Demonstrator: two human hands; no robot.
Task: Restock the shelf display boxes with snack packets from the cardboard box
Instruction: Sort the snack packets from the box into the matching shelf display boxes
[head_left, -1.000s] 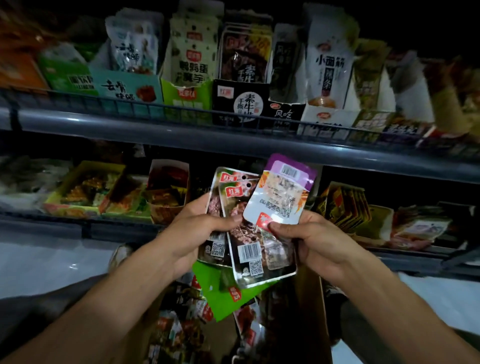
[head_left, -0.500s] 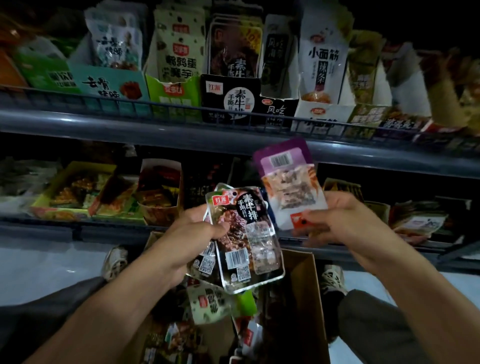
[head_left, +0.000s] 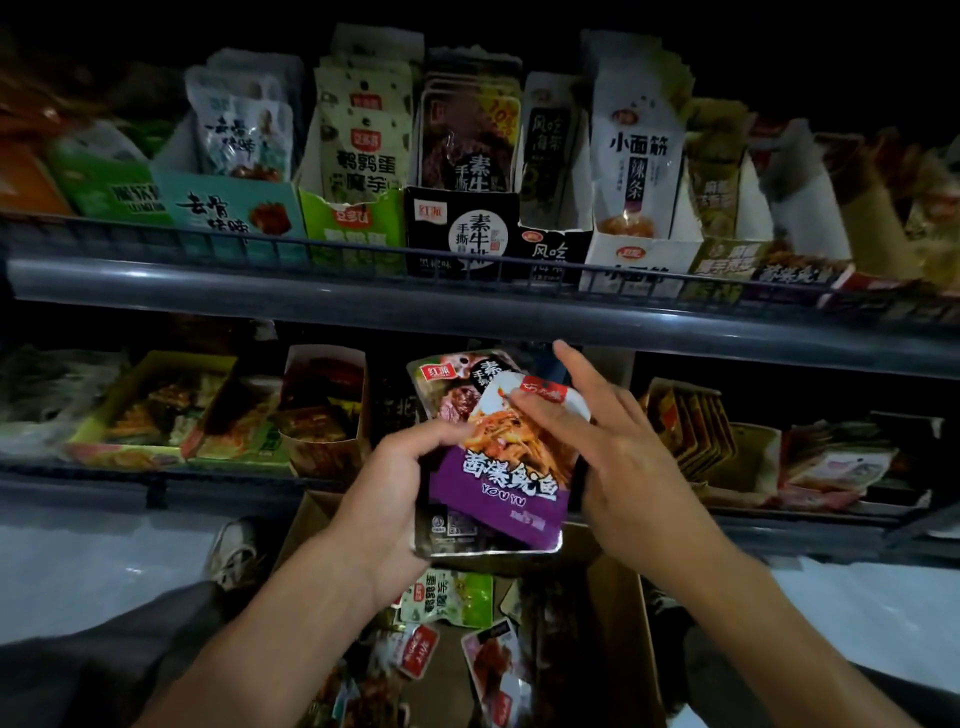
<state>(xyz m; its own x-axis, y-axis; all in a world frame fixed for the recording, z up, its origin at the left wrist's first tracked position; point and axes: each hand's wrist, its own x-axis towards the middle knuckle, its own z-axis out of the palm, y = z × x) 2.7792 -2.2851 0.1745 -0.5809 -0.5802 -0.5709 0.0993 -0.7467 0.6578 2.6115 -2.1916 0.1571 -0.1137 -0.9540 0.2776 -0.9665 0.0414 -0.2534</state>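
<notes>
Purple packet (head_left: 506, 475) now back atop left-hand (head_left: 387, 499) stack, gripped; right fingers (head_left: 540, 410) loosely extended across it.

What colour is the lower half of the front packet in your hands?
Purple, with white lettering, on the front packet; the head view shows it.

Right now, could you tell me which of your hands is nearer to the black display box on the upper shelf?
Right. The right hand reaches its fingertips up towards the black display box; the left hand grips the packets lower down.
</notes>
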